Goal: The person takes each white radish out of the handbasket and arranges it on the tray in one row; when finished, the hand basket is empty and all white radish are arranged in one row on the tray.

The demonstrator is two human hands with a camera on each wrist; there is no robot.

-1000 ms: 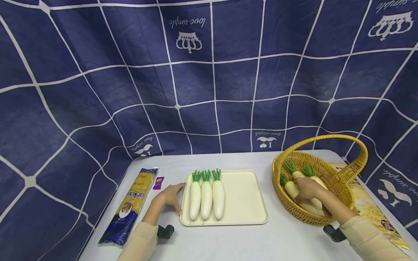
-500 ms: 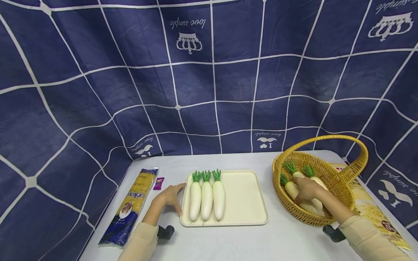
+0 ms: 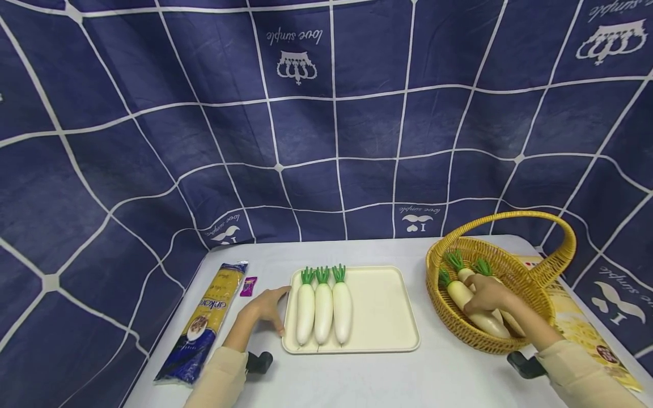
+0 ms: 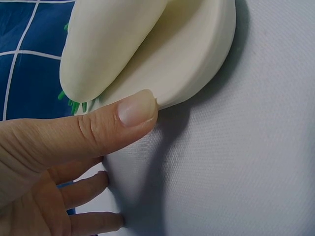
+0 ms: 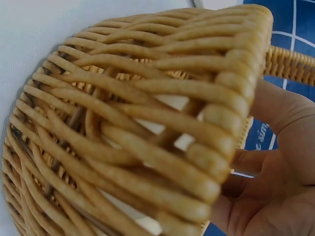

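Three white radishes [image 3: 323, 311] with green tops lie side by side on the left part of a cream tray [image 3: 385, 309]. My left hand [image 3: 265, 309] rests at the tray's left edge, its fingers spread; in the left wrist view the thumb [image 4: 138, 109] touches the rim. Reaching into a wicker basket [image 3: 449, 326], my right hand [image 3: 487, 296] holds a white radish [image 3: 459, 293], thumb on its near side. Two more radishes with green tops [image 3: 456, 259] lie beyond it, partly covered by the hand. In the right wrist view the basket wall [image 5: 133, 113] hides the fingertips.
A blue and yellow pasta packet [image 3: 204, 323] and a small purple sachet [image 3: 248, 286] lie left of the tray. Under and beside the basket is a yellow packet [image 3: 586, 328]. The basket's tall handle [image 3: 510, 214] arches up. A blue curtain [image 3: 326, 130] hangs behind the white table.
My right hand has shifted slightly to the right in the basket, and the near radish has moved and turned a little with it. The left hand has stayed put.
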